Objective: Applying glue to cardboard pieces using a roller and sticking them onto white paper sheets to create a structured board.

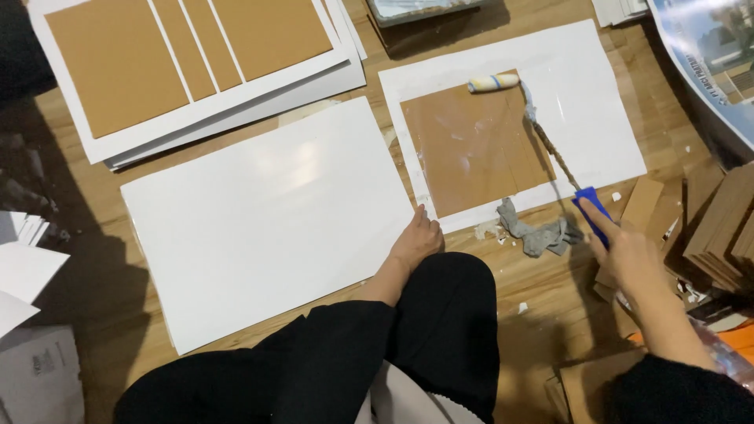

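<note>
Wooden floor (94, 259) holds glue-smeared brown cardboard (471, 145); her right hand (628, 255) is pinching the roller's blue handle (593, 210), left hand (416, 239) resting loosely curled on white sheet (259, 220), apparently mid-gluing, next needing steady roller passes.

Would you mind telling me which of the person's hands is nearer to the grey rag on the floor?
The right hand, holding the blue roller handle, sits just right of the grey rag. The left hand rests on the big white sheet, farther left.

Craft workshop, work done on wooden floor (94, 259). Glue-smeared board (471, 149) as landmark: glue roller (493, 82) at its top edge, cardboard-panelled sheets (188, 63) stacked left, cut cardboard pieces (719, 228) piled right.
</note>
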